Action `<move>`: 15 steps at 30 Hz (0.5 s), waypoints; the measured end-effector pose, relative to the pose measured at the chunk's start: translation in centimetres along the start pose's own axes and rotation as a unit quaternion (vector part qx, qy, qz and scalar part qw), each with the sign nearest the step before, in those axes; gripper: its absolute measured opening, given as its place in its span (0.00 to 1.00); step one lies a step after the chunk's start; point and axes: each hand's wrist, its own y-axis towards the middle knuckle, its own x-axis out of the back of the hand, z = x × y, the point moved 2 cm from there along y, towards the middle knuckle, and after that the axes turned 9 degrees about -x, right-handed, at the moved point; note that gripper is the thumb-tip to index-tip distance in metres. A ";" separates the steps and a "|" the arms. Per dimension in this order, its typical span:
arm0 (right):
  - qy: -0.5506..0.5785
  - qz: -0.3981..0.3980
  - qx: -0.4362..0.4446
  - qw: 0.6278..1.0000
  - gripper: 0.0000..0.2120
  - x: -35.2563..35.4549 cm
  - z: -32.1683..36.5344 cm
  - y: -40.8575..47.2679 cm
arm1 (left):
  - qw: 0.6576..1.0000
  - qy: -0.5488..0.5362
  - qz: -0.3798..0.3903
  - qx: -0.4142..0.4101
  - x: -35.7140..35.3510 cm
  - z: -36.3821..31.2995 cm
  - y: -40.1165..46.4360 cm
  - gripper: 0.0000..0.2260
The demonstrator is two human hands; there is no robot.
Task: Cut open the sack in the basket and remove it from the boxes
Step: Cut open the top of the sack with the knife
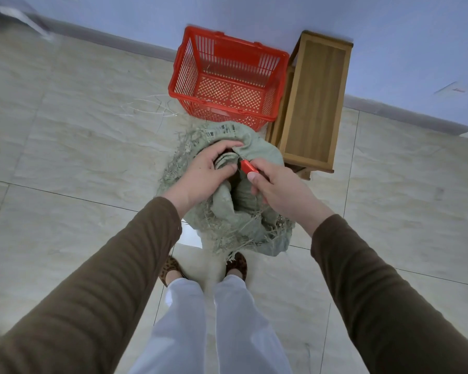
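1. At the centre of the frame, a person in brown ribbed sleeves and pale trousers stands over a frayed, grey-green woven sack (235,211) bunched in both hands above the pale marble-patterned tiled floor (65,157).
2. The left hand (200,176) has its fingers closed around a fold of the sack's cloth near the sack's upper edge.
3. The right hand (278,193) has its fingers wrapped around a small red-handled cutter (247,166), whose tip touches the cloth just beside the left hand's thumb.
4. Loose threads hang from the sack's ragged edges down toward the person's leopard-print shoes (237,264) at lower centre.
5. A red plastic lattice shopping basket (227,76) stands on the floor at upper centre, just beyond the sack and apart from it; only a few stray threads show inside.
6. A light wooden stool (316,103) stands just beside the basket at upper right, against the blue-white wall (389,36).
7. More pale threads lie scattered on the floor to the left of the basket.
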 end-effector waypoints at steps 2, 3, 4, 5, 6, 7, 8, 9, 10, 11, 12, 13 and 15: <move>0.013 -0.001 0.006 1.000 0.08 -0.1 -0.5 0.0 | 0.993 -0.089 -0.012 0.075 -0.3 0.3 0.1 0.15; 0.030 0.000 0.006 1.000 0.09 -0.2 -0.7 0.0 | 0.985 -0.133 -0.017 0.108 -0.5 0.5 0.1 0.13; 0.055 0.000 0.003 0.998 0.09 -0.4 -0.9 0.0 | 0.978 -0.164 -0.013 0.131 -0.8 0.8 0.2 0.10; 0.082 -0.003 -0.005 0.997 0.10 -0.6 -1.1 0.0 | 0.973 -0.182 -0.001 0.143 -1.2 1.0 0.2 0.07; 0.107 -0.008 -0.019 0.994 0.10 -0.7 -1.3 0.1 | 0.971 -0.189 0.014 0.146 -1.7 1.1 0.2 0.07; 0.123 -0.013 -0.037 0.992 0.10 -0.9 -1.4 0.1 | 0.972 -0.183 0.025 0.144 -2.1 1.2 0.2 0.09; 0.126 -0.016 -0.053 0.991 0.10 -1.1 -1.5 0.2 | 0.976 -0.166 0.027 0.140 -2.5 1.4 0.3 0.11; 0.106 -0.016 -0.064 0.992 0.09 -1.3 -1.4 0.4 | 0.982 -0.136 0.023 0.133 -2.9 1.5 0.4 0.11; 0.064 -0.016 -0.066 0.996 0.09 -1.3 -1.4 0.6 | 0.988 -0.095 0.017 0.124 -3.1 1.6 0.5 0.12; 0.010 -0.013 -0.065 0.998 0.08 -1.4 -1.3 0.8 | 0.992 -0.051 0.013 0.115 -3.2 1.9 0.7 0.12; -0.039 -0.014 -0.063 0.997 0.07 -1.5 -1.1 1.0 | 0.994 -0.007 0.013 0.109 -3.3 2.2 0.9 0.13; -0.071 -0.017 -0.060 0.996 0.06 -1.5 -1.0 1.0 | 0.994 0.033 0.013 0.104 -3.3 2.5 1.1 0.15; -0.082 -0.032 -0.048 0.995 0.06 -1.5 -0.8 0.8 | 0.990 0.091 0.009 0.103 -3.2 2.7 1.3 0.18</move>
